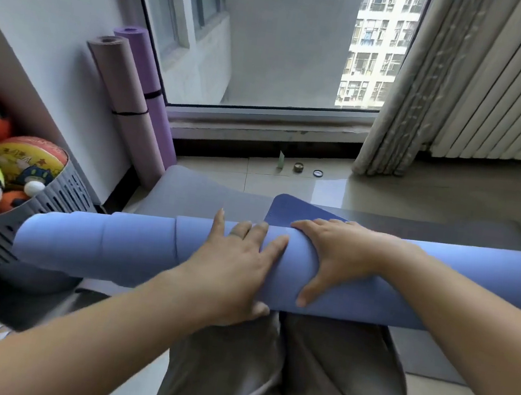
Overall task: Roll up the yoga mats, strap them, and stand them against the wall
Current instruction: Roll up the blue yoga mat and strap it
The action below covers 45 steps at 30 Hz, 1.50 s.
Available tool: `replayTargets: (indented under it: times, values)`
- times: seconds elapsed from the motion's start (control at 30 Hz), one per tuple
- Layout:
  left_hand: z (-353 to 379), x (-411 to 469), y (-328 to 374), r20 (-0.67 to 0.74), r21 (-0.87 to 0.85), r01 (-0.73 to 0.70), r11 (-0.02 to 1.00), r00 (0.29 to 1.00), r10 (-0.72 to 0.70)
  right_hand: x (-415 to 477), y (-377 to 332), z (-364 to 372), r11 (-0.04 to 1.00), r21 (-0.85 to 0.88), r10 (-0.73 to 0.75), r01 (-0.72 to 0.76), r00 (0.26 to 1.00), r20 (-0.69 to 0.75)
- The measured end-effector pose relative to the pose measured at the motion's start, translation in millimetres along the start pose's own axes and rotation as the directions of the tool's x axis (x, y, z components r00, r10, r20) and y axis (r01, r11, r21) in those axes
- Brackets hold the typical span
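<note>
The blue mat (99, 243) lies crosswise by the person's knees as a thick roll, with a short flap (297, 208) on the far side not yet wound in. The left hand (232, 259) and right hand (340, 256) press flat on its middle, fingers spread, gripping nothing. The last turn wants even pressure. The left end steps out in layers, so square it before strapping. The foam looks matte and soft. Two strapped mats (127, 99) stand at the far-left wall.
</note>
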<state>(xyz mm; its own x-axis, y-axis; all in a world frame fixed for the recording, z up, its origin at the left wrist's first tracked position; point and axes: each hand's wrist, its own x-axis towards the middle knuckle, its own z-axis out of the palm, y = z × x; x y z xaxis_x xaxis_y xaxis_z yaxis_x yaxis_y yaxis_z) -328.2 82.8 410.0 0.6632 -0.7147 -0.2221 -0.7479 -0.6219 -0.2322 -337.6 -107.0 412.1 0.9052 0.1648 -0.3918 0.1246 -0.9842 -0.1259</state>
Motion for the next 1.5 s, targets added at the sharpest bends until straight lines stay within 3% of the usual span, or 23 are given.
replayTargets:
  times: [0.07,0.17,0.27,0.37,0.53,0.6,0.63,0.67,0.7,0.73,0.77,0.8,0.83,0.9,1.0,1.07,1.2,1.33,1.4,1.5]
  values:
    - [9.4,5.1,2.5,-0.005,0.017,0.026,1.0,1.0,-0.026,0.4,0.1,0.7,1.0,0.0,0.011,-0.011,0.999,-0.049]
    - [14.4,19.8,-11.3,-0.036,-0.086,0.035,0.996,0.999,-0.039,-12.9,-5.1,15.5,0.987,-0.161,-0.012,-0.026,0.973,-0.232]
    - [9.4,36.0,-21.8,-0.011,-0.165,0.019,0.986,1.0,-0.021,-12.5,-2.4,28.4,0.976,-0.21,-0.008,-0.048,0.966,-0.26]
    - [-1.0,55.1,-22.3,0.037,-0.184,0.026,0.983,0.999,-0.02,7.8,9.2,21.5,0.994,-0.105,-0.003,-0.028,0.96,-0.28]
    - [6.4,78.4,-15.8,-0.051,-0.231,-0.033,0.972,0.998,0.022,21.5,26.2,16.1,1.0,-0.004,0.001,-0.002,0.945,-0.328]
    - [8.4,87.2,-26.3,-0.026,-0.318,-0.019,0.948,1.0,0.011,17.1,27.9,25.8,0.993,0.107,0.098,-0.057,0.897,-0.431]
    - [7.9,92.2,-32.6,-0.002,-0.371,-0.002,0.929,1.0,0.002,14.0,28.4,33.5,0.972,0.227,0.18,-0.065,0.825,-0.536]
    - [6.3,97.0,-37.5,0.026,-0.421,0.018,0.907,1.0,-0.007,10.3,28.7,43.3,0.921,0.388,0.305,-0.042,0.698,-0.648]
    - [4.5,100.5,-41.2,0.05,-0.455,0.037,0.89,0.999,-0.016,5.8,27.4,52.5,0.813,0.581,0.487,0.019,0.523,-0.699]
    - [2.8,103.3,-43.2,0.067,-0.478,0.05,0.877,0.998,-0.02,2.0,26.8,62.4,0.631,0.765,0.696,0.131,0.341,-0.632]
    - [1.2,104.7,-43.8,0.083,-0.494,0.059,0.867,0.996,-0.021,-0.3,26.6,70.3,0.38,0.887,0.868,0.263,0.23,-0.44]
    - [0.0,105.9,-43.7,0.097,-0.509,0.069,0.858,0.995,-0.022,-1.8,26.1,75.1,0.098,0.918,0.956,0.384,0.221,-0.194]
    - [-0.6,106.0,-43.8,0.109,-0.524,0.08,0.848,0.994,-0.026,-1.7,25.9,77.0,-0.156,0.867,0.957,0.473,0.289,0.015]
    - [1.1,105.6,-45.3,0.123,-0.549,0.106,0.829,0.991,-0.045,0.8,28.5,73.1,-0.483,0.684,0.85,0.546,0.481,0.216]
    - [4.1,103.6,-49.0,0.124,-0.587,0.126,0.8,0.99,-0.065,5.3,28.8,57.1,-0.713,0.545,0.645,0.441,0.717,0.264]
    - [6.2,100.9,-53.0,0.12,-0.622,0.135,0.771,0.99,-0.076,7.2,26.6,50.2,-0.778,0.529,0.529,0.34,0.809,0.258]
    - [0.1,97.9,-68.8,0.087,-0.669,0.122,0.734,0.993,-0.086,22.6,28.1,28.0,-0.748,0.607,0.458,0.268,0.871,0.18]
    - [-28.3,110.3,-84.6,0.019,-0.62,0.097,0.779,0.994,-0.108,44.1,36.0,-15.6,-0.543,0.769,0.508,0.337,0.861,-0.018]
    - [-46.5,122.1,-91.2,-0.009,-0.713,0.085,0.696,0.991,-0.131,56.7,41.9,-38.7,-0.42,0.822,0.526,0.383,0.841,-0.123]
    - [-64.9,140.5,-91.1,-0.042,-0.895,0.05,0.443,0.98,-0.195,75.9,50.8,-59.3,-0.232,0.883,0.554,0.408,0.802,-0.225]
